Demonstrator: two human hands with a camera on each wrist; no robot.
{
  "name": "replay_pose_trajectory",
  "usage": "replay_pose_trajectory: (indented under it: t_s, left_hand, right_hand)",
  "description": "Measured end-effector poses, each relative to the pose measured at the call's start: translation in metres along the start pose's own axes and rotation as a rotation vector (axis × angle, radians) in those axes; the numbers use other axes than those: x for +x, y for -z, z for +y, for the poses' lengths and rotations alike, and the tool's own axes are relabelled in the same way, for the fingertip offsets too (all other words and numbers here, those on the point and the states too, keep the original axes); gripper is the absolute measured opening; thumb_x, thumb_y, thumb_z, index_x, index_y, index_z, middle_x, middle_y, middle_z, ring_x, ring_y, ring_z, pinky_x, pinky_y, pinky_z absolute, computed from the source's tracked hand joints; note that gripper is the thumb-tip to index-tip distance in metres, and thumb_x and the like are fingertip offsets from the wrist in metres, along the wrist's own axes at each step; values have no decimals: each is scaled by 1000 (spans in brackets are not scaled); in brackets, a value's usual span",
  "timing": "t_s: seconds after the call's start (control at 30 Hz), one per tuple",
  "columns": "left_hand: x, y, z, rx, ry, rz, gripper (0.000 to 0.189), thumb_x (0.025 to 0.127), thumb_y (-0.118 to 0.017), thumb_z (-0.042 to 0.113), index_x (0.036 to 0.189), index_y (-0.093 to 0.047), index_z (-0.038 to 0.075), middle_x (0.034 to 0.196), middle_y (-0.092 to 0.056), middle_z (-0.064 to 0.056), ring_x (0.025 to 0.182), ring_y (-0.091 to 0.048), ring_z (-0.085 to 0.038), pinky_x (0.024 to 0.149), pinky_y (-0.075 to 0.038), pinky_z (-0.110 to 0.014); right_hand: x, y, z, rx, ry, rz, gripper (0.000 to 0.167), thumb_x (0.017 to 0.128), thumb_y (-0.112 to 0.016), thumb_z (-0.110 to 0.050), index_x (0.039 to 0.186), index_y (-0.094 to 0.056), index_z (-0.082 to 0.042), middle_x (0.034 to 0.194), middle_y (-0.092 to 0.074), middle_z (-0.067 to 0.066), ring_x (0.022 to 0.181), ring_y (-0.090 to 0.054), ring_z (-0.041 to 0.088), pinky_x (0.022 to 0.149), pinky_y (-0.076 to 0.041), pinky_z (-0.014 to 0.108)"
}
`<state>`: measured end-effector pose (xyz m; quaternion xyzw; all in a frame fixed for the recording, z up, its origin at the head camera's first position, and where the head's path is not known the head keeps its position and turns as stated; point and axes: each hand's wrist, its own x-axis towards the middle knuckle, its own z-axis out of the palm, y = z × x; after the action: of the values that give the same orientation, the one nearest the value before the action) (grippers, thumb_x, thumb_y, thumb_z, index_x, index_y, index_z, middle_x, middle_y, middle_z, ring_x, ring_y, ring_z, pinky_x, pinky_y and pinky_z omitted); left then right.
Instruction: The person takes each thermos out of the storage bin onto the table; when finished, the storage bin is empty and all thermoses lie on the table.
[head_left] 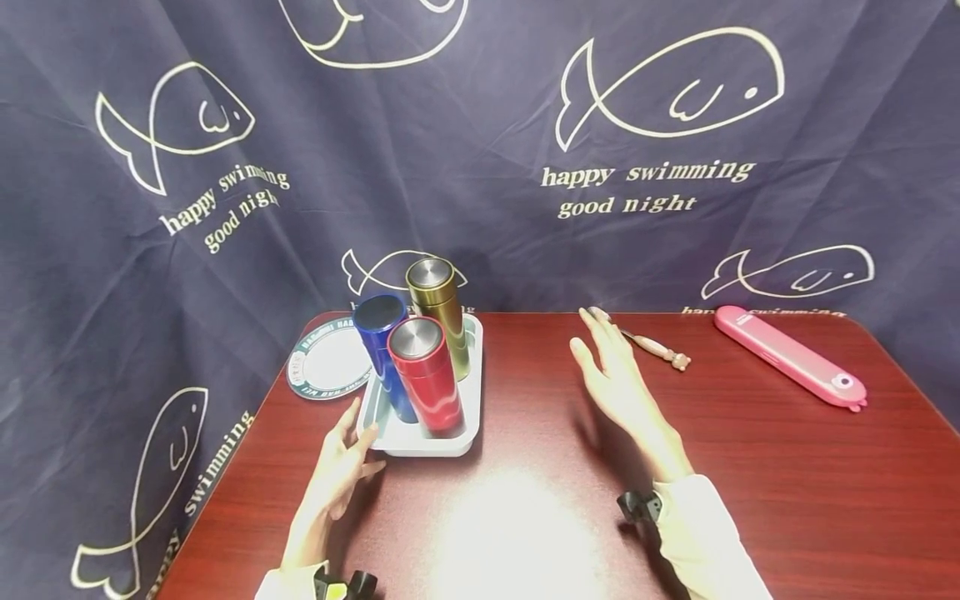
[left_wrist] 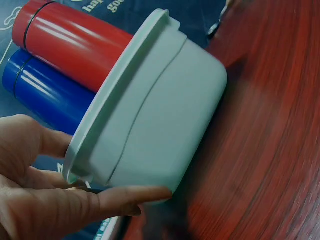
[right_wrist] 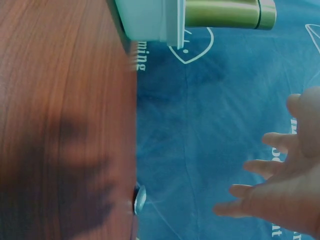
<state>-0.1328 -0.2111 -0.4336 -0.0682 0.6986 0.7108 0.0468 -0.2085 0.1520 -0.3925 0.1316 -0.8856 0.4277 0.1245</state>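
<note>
A white plastic tub point(head_left: 431, 447) holds three upright thermos bottles: a red one point(head_left: 429, 387), a blue one point(head_left: 386, 367) and a gold one point(head_left: 444, 312). My left hand point(head_left: 341, 467) grips the tub's near left corner. In the left wrist view, the thumb is at the rim and a straight finger point(left_wrist: 142, 194) lies along the tub's lower edge. To the right of the tub, my right hand point(head_left: 618, 387) is held over the table with its fingers spread, holding nothing. Just beyond it lies a spoon point(head_left: 651, 344) with a bear-shaped handle end, its bowl partly hidden by the fingertips.
A round plate point(head_left: 303, 385) with a green lettered border lies left of the tub, which partly covers it. On the right of the red-brown table point(head_left: 540, 433) is a pink elongated case point(head_left: 787, 354). A dark curtain point(head_left: 480, 167) with fish drawings hangs behind the table.
</note>
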Motion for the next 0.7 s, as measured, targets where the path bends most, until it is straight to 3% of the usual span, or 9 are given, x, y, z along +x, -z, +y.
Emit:
replay_pose_trajectory:
  t_s: [0.27, 0.43, 0.53, 0.7]
  left_hand:
    - [4, -9, -5, -217, -15, 19, 58, 102, -32, 0, 155, -8, 1, 147, -28, -30, 113, -57, -26, 95, -38, -69]
    - [6, -13, -4, -268, -5, 39, 56, 101, -29, -1, 154, -10, 2, 148, -29, -29, 123, -49, -31, 96, -35, -71]
    - [6, -13, -4, -280, -3, 40, 56, 101, -28, -1, 154, -10, 1, 148, -28, -30, 127, -44, -34, 96, -35, -71]
    - [5, -13, -4, -286, 5, 54, 55, 101, -29, -1, 154, -14, 2, 146, -30, -30, 123, -49, -31, 96, -36, -70]
  right_hand:
    - [-6, -6, 1, 23, -67, -45, 54, 104, -45, -29, 152, -32, -7, 158, -25, 18, 146, -18, 37, 117, -15, 56]
    - [-12, -20, -4, 95, -82, -33, 56, 104, -47, -31, 153, -31, -12, 157, -30, 12, 145, -25, 30, 116, -22, 52]
    - [-15, -33, -13, 219, -79, -23, 59, 101, -54, -29, 154, -30, -16, 157, -32, 9, 144, -28, 26, 116, -26, 50]
    - [-16, -61, -37, 540, -59, -28, 74, 94, -66, -14, 155, -26, -18, 157, -32, 9, 142, -32, 27, 113, -31, 48]
